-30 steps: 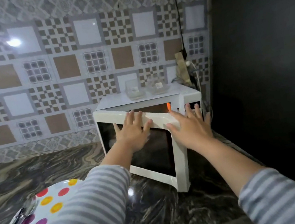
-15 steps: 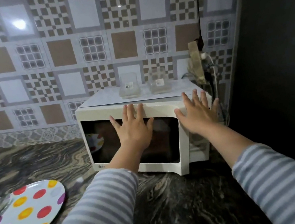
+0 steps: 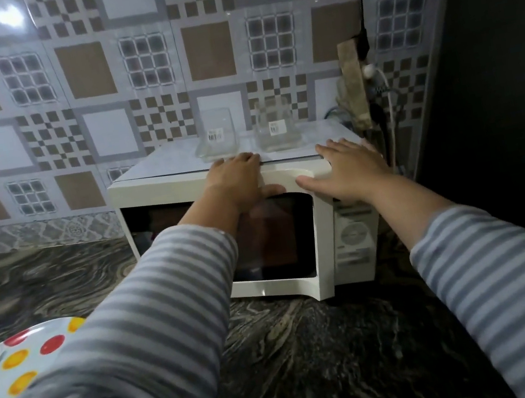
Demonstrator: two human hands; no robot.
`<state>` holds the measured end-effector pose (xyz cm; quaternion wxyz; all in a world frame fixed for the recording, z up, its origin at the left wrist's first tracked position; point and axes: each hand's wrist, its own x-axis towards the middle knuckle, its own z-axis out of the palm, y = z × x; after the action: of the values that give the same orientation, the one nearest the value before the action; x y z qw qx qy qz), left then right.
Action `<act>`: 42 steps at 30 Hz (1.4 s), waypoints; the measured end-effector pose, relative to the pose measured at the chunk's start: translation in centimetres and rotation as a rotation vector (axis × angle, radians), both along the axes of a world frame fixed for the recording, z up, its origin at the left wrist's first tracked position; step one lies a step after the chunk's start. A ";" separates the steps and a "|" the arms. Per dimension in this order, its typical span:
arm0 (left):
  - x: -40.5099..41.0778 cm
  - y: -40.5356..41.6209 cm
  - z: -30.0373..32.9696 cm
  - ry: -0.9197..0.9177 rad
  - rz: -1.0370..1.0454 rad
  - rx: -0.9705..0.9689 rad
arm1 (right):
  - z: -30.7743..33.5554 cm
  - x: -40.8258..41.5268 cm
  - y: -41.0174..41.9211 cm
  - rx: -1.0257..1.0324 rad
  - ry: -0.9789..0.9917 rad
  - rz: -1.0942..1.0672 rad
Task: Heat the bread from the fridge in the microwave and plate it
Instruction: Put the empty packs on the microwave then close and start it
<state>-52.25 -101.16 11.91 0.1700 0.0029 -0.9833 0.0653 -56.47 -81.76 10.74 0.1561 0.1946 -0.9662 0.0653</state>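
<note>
- The left hand (image 3: 239,182) is pressing flat against the top rail of the microwave door (image 3: 223,240); its fingers are lying straight over the upper edge, with the fingertips reaching the microwave (image 3: 175,161) roof and the thumb splayed below on the dark window. It is holding nothing.
- The right hand (image 3: 350,170) is resting open on the door's upper right corner, fingers spread toward the roof edge, thumb pointing along the rail toward the left thumb. It is also gripping nothing.
- The door is sitting nearly flush with the cabinet (the lower right corner appears to be standing slightly proud), so the latch probably needs one firm push.
- The bread is not visible; the window below the left thumb is too dark to show the cavity.
- Handling judgement: the door is rigid and light, swinging on a left-side hinge, so pressure is working best near the right fingers, far from the hinge.
- Just beyond the fingertips, two clear containers (image 3: 217,136) are standing on the roof; they look light and liable to slide if the cabinet is jolted.
- The control panel (image 3: 352,236) is lying directly below the right palm.
- The spotted plate (image 3: 33,355) is waiting on the countertop (image 3: 316,363), well behind the left wrist.
</note>
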 end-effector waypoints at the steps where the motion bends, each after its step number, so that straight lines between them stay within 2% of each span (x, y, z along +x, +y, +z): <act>1: 0.0 -0.1 -0.1 0.009 -0.004 0.009 | -0.1 -0.1 -0.2 -0.006 0.027 0.005; 4: -0.1 -0.3 -0.8 0.072 -0.004 0.077 | -0.5 -0.4 -0.5 -0.040 0.099 0.018; 11: -0.6 -0.3 -1.3 0.179 0.025 0.081 | -1.3 -1.0 -0.8 -0.103 0.208 0.026; 28: -1.7 -0.1 -2.9 0.304 0.038 0.128 | -1.7 -1.3 -1.1 -0.145 0.287 0.005; 33: -1.5 0.9 -3.8 0.304 0.071 0.086 | -2.6 -1.6 -1.0 -0.142 0.296 -0.001; 39: 1.5 3.6 -8.9 0.341 0.101 0.123 | -7.6 1.2 0.7 -0.154 0.400 0.016; 42: 3.2 5.4 -13.5 0.200 0.072 0.159 | -12.5 3.3 2.0 -0.224 0.368 -0.002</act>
<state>-49.01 -95.77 -1.64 0.2642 0.0583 -0.9627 -0.0076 -53.18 -79.80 -1.71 0.3507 0.1837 -0.9083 0.1354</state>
